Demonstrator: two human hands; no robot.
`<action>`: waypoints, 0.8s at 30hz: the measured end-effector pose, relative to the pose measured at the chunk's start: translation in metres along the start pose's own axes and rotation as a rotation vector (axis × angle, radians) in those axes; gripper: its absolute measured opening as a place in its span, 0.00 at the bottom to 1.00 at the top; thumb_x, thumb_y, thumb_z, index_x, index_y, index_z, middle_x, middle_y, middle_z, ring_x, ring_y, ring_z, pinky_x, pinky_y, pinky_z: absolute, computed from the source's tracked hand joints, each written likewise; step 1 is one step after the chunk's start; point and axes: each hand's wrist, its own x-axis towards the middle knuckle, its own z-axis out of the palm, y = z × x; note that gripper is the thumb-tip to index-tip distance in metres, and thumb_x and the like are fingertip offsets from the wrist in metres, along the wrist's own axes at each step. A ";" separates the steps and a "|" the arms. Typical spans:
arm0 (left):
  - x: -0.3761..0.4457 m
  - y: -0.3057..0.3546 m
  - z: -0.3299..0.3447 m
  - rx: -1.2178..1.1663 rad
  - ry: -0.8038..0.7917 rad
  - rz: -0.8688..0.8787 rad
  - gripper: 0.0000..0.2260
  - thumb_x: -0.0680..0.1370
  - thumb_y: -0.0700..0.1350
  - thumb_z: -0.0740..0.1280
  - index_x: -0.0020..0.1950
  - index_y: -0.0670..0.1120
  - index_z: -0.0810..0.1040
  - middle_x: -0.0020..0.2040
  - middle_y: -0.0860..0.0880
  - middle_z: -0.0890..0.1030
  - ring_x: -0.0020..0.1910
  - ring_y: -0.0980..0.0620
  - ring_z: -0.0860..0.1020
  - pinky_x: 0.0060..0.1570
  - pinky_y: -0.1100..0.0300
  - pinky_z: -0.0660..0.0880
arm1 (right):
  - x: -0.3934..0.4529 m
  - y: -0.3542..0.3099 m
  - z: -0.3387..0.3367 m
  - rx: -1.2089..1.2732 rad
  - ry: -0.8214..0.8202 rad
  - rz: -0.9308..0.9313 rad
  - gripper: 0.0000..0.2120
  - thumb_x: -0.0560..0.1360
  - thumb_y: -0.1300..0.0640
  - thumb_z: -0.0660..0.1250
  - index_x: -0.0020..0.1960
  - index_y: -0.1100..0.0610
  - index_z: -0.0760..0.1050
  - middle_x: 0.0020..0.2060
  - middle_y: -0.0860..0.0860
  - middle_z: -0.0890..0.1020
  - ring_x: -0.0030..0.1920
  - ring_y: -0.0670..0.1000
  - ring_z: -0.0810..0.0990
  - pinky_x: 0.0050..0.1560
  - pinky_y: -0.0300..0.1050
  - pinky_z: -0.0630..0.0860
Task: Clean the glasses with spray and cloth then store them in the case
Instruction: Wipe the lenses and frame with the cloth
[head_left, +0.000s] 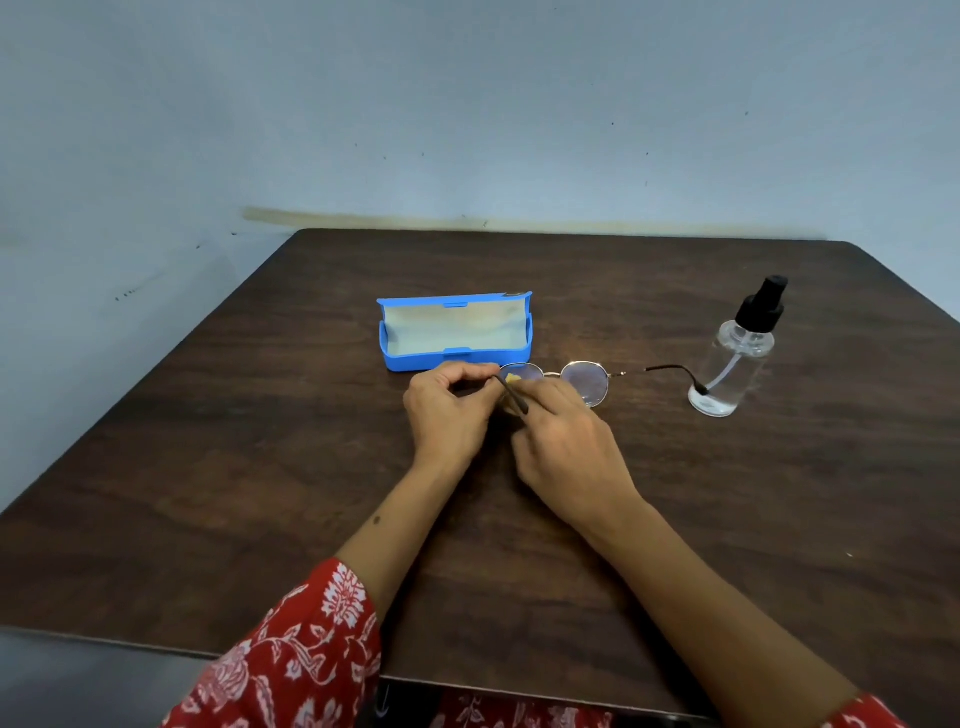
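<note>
Glasses (566, 382), round-lensed with a thin gold frame, are held low over the middle of the dark wooden counter (260, 467), just in front of the case (454, 332). The left hand (449, 410) has its grip closed round the frame's left end, fingers curled in, with one dark temple arm slanting down between the two hands. The right hand (563, 436) has its fingers bent at the left lens, where a scrap of yellow cloth (514, 378) shows through the glass; its grip looks pinched on that cloth, though most of the cloth is hidden. The right lens is uncovered, and the other temple arm stretches out to the right, its dark tip reaching in front of the bottle (735, 358).

The case is blue and rectangular, lying open with its lid tipped up at the back. Its pale lining shows, and nothing can be seen inside.

The bottle stands upright near the counter's right side, well apart from the case. It is clear plastic with a black spray top; a dip tube runs down inside, and a shallow pool of clear liquid sits at the bottom.

A red sleeve (291, 654) with a white floral print covers the left forearm.
</note>
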 end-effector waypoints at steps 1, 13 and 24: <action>0.000 0.000 0.000 -0.002 0.002 -0.001 0.05 0.67 0.37 0.75 0.39 0.45 0.84 0.36 0.53 0.83 0.40 0.56 0.82 0.52 0.52 0.79 | 0.000 0.001 0.000 -0.004 0.001 0.001 0.19 0.67 0.61 0.53 0.48 0.62 0.81 0.45 0.53 0.82 0.47 0.51 0.76 0.36 0.37 0.73; -0.003 -0.001 -0.003 -0.047 -0.015 0.002 0.07 0.68 0.36 0.75 0.42 0.46 0.84 0.39 0.51 0.84 0.42 0.54 0.83 0.51 0.51 0.80 | 0.000 0.005 -0.001 -0.038 0.024 0.044 0.20 0.68 0.65 0.54 0.53 0.65 0.79 0.51 0.56 0.81 0.53 0.53 0.77 0.48 0.39 0.75; -0.003 -0.004 -0.004 -0.057 -0.011 0.020 0.06 0.68 0.36 0.75 0.43 0.45 0.85 0.40 0.48 0.85 0.44 0.51 0.83 0.51 0.49 0.80 | 0.000 0.005 0.000 -0.040 0.043 0.051 0.21 0.69 0.65 0.53 0.55 0.66 0.79 0.53 0.57 0.81 0.56 0.53 0.76 0.52 0.38 0.74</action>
